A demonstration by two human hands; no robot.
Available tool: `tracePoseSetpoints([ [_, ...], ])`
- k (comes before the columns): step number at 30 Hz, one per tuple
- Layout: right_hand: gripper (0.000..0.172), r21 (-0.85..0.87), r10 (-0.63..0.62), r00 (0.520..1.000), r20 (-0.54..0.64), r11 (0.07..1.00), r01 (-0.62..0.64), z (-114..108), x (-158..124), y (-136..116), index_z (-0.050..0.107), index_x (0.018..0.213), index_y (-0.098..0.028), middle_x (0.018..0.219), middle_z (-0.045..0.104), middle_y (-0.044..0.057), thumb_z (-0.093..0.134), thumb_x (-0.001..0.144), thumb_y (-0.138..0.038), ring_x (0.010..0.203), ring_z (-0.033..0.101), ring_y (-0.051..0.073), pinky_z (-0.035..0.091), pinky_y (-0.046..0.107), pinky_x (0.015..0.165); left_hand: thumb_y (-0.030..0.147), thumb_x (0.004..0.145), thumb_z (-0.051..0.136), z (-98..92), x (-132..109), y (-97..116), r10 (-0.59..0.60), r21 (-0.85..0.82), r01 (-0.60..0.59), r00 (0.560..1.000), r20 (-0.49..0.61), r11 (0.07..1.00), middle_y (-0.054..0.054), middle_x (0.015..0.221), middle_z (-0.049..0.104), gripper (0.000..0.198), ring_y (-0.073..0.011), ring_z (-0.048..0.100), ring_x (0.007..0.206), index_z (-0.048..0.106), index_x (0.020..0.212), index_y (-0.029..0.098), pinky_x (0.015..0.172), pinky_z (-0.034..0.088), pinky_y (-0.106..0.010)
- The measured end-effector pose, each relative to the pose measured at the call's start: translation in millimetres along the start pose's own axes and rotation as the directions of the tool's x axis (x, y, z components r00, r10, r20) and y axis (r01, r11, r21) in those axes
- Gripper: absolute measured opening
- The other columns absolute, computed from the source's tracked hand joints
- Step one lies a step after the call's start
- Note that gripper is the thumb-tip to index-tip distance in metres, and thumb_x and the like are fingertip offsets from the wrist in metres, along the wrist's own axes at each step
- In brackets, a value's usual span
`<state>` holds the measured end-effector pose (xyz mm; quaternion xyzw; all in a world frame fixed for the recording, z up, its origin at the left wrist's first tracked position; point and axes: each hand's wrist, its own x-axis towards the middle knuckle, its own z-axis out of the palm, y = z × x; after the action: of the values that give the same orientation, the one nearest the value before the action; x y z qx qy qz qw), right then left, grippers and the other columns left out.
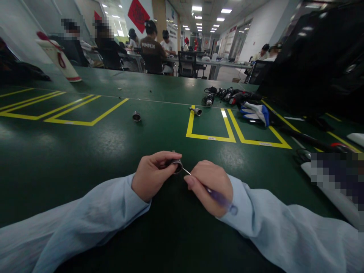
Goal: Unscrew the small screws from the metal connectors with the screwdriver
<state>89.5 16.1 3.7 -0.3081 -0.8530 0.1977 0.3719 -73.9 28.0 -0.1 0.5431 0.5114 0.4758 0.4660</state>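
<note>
Between the thumb and fingers of my left hand [155,172] is a small round metal piece [178,166], which looks like a hole saw, its hollow mouth turned toward the right. My right hand [212,184] is closed around a small screwdriver [217,197] with a translucent purple handle. The thin shaft points left, its tip at the mouth of the metal piece; whether it touches inside I cannot tell. Farther off, a similar cup-shaped piece [137,116] lies on the green table [113,144]. Another one with a shank [196,111] rests at a yellow-taped rectangle.
Corded black tools [224,94] lie at the back right beside a blue and white glove [256,113]. A tall white object with a red base [59,58] leans at the far left. A large black item [307,64] fills the right. Several people sit at desks beyond.
</note>
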Motion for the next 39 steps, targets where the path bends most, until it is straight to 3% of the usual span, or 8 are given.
tracePoseSetpoints([
  [2, 0.048, 0.283, 0.254, 0.959, 0.126, 0.917, -0.28, -11.9, 5.3, 2.3, 0.045, 0.044, -0.017, 0.038, 0.044, -0.003, 0.034, 0.087, -0.035, 0.039, 0.042, 0.008, 0.04, 0.026, 0.056, 0.014, 0.058, 0.066, -1.1, 1.2, -0.8, 0.005, -0.012, -0.005, 1.0, 0.01, 1.0, -0.004, 0.078, 0.069, 0.02, -0.015, 0.063, 0.068, 0.069, 0.078, 0.015, 0.065, 0.052, -0.025],
  [3, 0.052, 0.395, 0.311, 0.907, 0.284, 0.824, -0.406, -17.9, 8.2, 5.6, 0.043, 0.04, -0.018, 0.032, 0.039, -0.006, 0.034, 0.086, -0.04, 0.034, 0.039, 0.007, 0.041, 0.026, 0.056, 0.014, 0.058, 0.066, -1.6, 2.0, -1.0, 0.003, -0.019, -0.003, 1.0, 0.016, 1.0, -0.003, 0.077, 0.069, 0.02, -0.0147, 0.063, 0.067, 0.069, 0.078, 0.015, 0.064, 0.052, -0.025],
  [6, 0.052, 0.549, 0.237, 0.787, 0.57, 0.603, -0.579, -31.0, 14.7, 20.8, 0.041, 0.035, -0.018, 0.027, 0.036, -0.008, 0.043, 0.081, -0.043, 0.027, 0.034, 0.006, 0.044, 0.03, 0.06, 0.014, 0.058, 0.067, -2.3, 4.1, -0.4, -0.025, -0.036, 0.026, 1.0, 0.019, 0.999, -0.003, 0.073, 0.068, 0.022, -0.0147, 0.062, 0.065, 0.067, 0.08, 0.014, 0.061, 0.052, -0.025],
  [10, 0.052, 0.589, 0.161, 0.726, 0.669, 0.48, -0.65, -32.1, 16.2, 37.0, 0.042, 0.033, -0.018, 0.025, 0.038, -0.007, 0.048, 0.079, -0.042, 0.027, 0.035, 0.006, 0.045, 0.031, 0.06, 0.015, 0.058, 0.068, -1.2, 4.4, 2.9, -0.073, -0.044, 0.074, 0.997, 0.014, 0.996, -0.004, 0.072, 0.067, 0.024, -0.0144, 0.062, 0.063, 0.067, 0.081, 0.012, 0.06, 0.051, -0.026],
  [14, 0.052, 0.567, 0.183, 0.712, 0.678, 0.485, -0.665, -26.2, 14.3, 38.2, 0.043, 0.034, -0.017, 0.025, 0.04, -0.006, 0.048, 0.078, -0.045, 0.026, 0.036, 0.005, 0.042, 0.027, 0.053, 0.014, 0.057, 0.068, -0.8, 4.1, 3.8, -0.077, -0.043, 0.078, 0.997, 0.015, 0.996, -0.004, 0.073, 0.068, 0.024, -0.0143, 0.062, 0.063, 0.067, 0.081, 0.012, 0.06, 0.051, -0.026],
  [17, 0.051, 0.49, 0.238, 0.666, 0.707, 0.514, -0.704, -25.5, 13.6, 34.2, 0.045, 0.037, -0.016, 0.026, 0.041, -0.006, 0.049, 0.077, -0.048, 0.025, 0.034, 0.005, 0.03, 0.021, 0.036, 0.015, 0.057, 0.069, -1.7, 4.9, 1.2, -0.071, -0.031, 0.072, 0.997, 0.029, 0.997, -0.005, 0.075, 0.068, 0.025, -0.0145, 0.062, 0.064, 0.066, 0.082, 0.011, 0.061, 0.051, -0.026],
  [20, 0.05, 0.43, 0.302, 0.626, 0.719, 0.515, -0.742, -26.9, 13.9, 30.2, 0.046, 0.04, -0.014, 0.028, 0.042, -0.005, 0.05, 0.076, -0.05, 0.025, 0.034, 0.004, 0.022, 0.018, 0.031, 0.015, 0.056, 0.069, -2.2, 5.6, -1.2, -0.066, -0.022, 0.067, 0.997, 0.034, 0.997, -0.005, 0.076, 0.068, 0.026, -0.0154, 0.063, 0.068, 0.066, 0.082, 0.011, 0.063, 0.051, -0.026],
  [39, 0.05, 0.431, 0.294, 0.657, 0.694, 0.56, -0.707, -25.1, 14.4, 18.8, 0.046, 0.042, -0.014, 0.032, 0.043, -0.005, 0.049, 0.077, -0.049, 0.029, 0.039, 0.004, 0.027, 0.018, 0.035, 0.015, 0.055, 0.069, -2.3, 6.0, -2.7, -0.038, -0.003, 0.038, 0.998, 0.05, 0.999, -0.004, 0.077, 0.068, 0.025, -0.0174, 0.064, 0.072, 0.066, 0.081, 0.012, 0.068, 0.052, -0.029],
])
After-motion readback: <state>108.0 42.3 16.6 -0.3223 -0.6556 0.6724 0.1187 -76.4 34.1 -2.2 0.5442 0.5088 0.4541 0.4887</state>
